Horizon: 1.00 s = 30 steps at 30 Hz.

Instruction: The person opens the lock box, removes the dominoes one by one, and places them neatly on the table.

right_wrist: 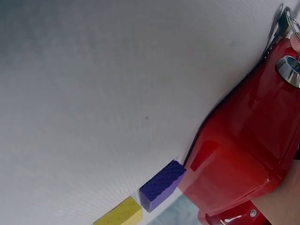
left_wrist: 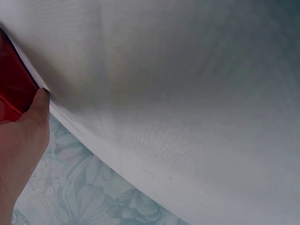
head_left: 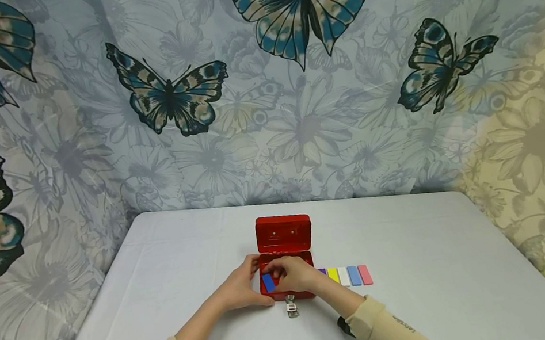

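Observation:
A red metal cash box [head_left: 283, 234] stands on the table with its lid tipped up at the back. My left hand [head_left: 239, 286] holds the box by its left side, thumb at the front corner and fingers farther back; part of this hand [left_wrist: 26, 140] also shows against the red wall in the left wrist view. Inside the box, my right hand [head_left: 295, 274] reaches to the left and pinches a blue block [head_left: 268, 282] near the left wall. The right fingertips are partly hidden. The right wrist view shows the box's outer side [right_wrist: 229, 159] and the lock [right_wrist: 289, 70].
Right of the box runs a row of flat blocks: purple [head_left: 322, 271], yellow [head_left: 333, 274], white [head_left: 344, 276], light blue [head_left: 354, 276] and pink [head_left: 365, 274]. Keys [head_left: 292, 308] hang at the box front. The white table [head_left: 183, 240] meets butterfly-patterned cloth walls [head_left: 301, 148].

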Tool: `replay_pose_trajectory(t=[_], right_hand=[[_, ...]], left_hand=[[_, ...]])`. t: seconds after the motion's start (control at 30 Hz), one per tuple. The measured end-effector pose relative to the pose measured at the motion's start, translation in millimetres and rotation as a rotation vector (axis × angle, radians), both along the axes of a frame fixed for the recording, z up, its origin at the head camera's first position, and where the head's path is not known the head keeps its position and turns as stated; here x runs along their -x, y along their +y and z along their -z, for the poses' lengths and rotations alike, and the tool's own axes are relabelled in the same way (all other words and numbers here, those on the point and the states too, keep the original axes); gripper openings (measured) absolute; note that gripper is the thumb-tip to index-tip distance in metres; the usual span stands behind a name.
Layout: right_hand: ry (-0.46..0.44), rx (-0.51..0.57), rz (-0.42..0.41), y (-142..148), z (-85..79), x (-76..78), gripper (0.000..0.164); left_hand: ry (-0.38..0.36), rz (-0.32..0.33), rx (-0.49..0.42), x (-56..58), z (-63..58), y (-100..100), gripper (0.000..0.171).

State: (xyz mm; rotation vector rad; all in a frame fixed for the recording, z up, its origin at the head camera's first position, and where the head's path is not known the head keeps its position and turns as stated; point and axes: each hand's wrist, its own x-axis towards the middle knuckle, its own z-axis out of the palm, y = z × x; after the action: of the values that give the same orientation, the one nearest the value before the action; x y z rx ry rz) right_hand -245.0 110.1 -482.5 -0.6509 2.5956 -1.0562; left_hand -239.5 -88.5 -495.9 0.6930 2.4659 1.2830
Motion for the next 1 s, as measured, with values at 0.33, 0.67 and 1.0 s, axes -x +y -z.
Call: replay_pose_trajectory(t=[0.33,0.67,1.0], right_hand=[[0.005,-0.029,0.025,-1,-2.0,-2.2,0.035],[-0.014,-0.054,0.033,2,-5.0,-2.3,0.033],[-0.012,-0.019,0.054,9,-7.3,-6.7,0.038]], left_hand=[[0.009,0.001,0.008,0.4,0.9,0,0.094],[0.012,0.003,0.005,0.5,0.8,1,0.094],[0.000,-0.011,0.014,-1.3,1.9,1,0.095]])
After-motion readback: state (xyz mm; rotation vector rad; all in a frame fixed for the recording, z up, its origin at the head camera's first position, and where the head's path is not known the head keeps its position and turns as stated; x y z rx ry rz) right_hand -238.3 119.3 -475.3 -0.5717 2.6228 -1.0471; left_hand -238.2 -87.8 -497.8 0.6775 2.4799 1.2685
